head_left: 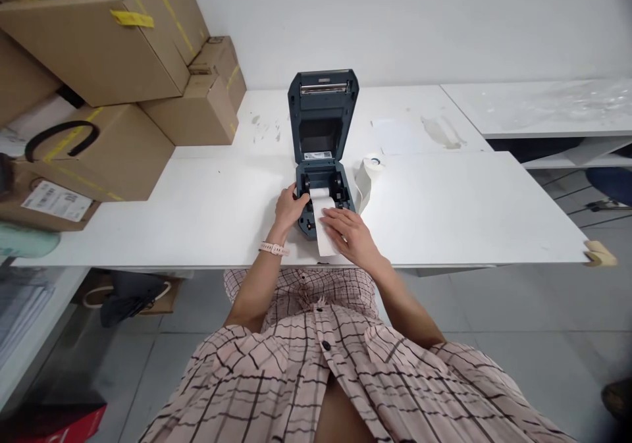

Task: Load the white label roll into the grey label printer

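Note:
In front of me on the white table (444, 212) stands a dark blue-grey label printer (307, 224) with its lid (322, 120) tipped up and back. A strip of white label paper (323, 237) runs from inside the printer over its front towards me. My left hand (290, 207) grips the printer's left rim, thumb over the edge and fingers at the side. Across the paper strip lie the outstretched fingers of my right hand (353, 234), flat on its right part. Just right of the printer is a roll of white labels (371, 168) with a loose tail.
Cardboard boxes (113, 147) are stacked at the left, one with a black handle (62, 133). A pale paper sheet (392, 137) lies behind the roll. The table's front edge runs close to my body; a tan piece (601, 253) covers its right corner.

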